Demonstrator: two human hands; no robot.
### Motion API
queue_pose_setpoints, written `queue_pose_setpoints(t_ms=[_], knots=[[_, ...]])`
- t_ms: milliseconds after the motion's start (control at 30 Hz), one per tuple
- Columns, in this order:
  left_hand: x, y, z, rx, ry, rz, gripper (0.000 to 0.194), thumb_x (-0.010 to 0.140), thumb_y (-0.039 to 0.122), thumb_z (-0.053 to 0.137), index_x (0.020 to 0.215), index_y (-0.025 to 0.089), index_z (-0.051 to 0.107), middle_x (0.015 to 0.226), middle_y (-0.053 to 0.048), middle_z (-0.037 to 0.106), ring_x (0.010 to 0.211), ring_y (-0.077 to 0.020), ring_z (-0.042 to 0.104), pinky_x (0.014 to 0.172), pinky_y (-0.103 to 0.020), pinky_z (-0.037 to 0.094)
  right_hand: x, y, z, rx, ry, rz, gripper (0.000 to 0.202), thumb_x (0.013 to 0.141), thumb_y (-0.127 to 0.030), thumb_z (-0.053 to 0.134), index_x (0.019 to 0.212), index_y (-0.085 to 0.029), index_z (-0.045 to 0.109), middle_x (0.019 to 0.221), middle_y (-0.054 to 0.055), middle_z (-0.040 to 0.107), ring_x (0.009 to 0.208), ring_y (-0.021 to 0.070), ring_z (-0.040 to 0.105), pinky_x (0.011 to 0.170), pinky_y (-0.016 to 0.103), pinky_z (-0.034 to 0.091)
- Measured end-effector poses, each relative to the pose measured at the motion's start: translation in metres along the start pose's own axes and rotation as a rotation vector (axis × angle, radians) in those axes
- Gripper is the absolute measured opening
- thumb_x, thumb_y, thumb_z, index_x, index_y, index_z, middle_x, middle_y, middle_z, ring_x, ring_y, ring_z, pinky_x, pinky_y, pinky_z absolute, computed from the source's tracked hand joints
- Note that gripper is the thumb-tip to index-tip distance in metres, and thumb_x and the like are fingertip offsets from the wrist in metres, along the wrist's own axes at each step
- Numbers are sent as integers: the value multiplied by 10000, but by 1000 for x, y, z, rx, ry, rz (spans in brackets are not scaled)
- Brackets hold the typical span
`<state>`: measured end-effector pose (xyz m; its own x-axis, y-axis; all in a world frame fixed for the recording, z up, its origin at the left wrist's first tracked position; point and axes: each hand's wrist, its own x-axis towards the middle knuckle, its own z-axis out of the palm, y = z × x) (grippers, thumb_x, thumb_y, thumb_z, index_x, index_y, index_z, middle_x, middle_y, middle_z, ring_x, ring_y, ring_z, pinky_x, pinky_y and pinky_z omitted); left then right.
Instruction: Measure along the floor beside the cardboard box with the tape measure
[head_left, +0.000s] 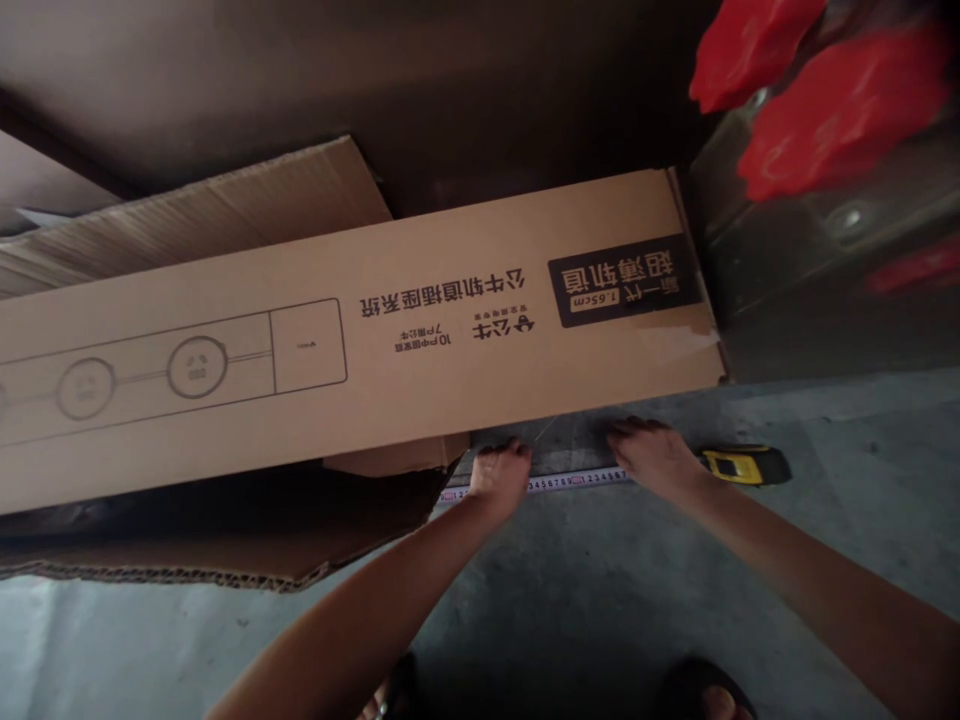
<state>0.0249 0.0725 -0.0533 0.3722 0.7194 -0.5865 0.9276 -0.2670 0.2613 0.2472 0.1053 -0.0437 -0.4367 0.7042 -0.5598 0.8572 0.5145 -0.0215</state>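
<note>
Fingers of the left hand (499, 472) and right hand (654, 452) press flat, unclenched, on the tape measure (577, 481); its yellow case (742, 465) lies beyond the right fingers. Best keep the blade taut and straight along the long carton (337, 330).

Long brown box (360, 330) lying flat, black writing and round shapes drawn on top. Left hand (501, 472) pressing down on a tape measure strip (574, 481) stretched over the gray floor (600, 580), just under the box edge. Right hand (654, 452) flat on the strip too, beside the yellow tape case (744, 465). Blurry red things (817, 90) up in the corner.
</note>
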Motion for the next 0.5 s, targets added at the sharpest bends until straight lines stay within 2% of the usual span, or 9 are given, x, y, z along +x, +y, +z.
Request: queue_pose_setpoints(t_ms=[500], knots=[[1,0,2,0,6,-6,127,831,190,497,927,151,570,980,-37,608,754,-146,600,669,-336,510,-4,11,11,11,49,47,191,809,-163,425,806,-180,616,879,60,635,845,196,571,659,279,393]])
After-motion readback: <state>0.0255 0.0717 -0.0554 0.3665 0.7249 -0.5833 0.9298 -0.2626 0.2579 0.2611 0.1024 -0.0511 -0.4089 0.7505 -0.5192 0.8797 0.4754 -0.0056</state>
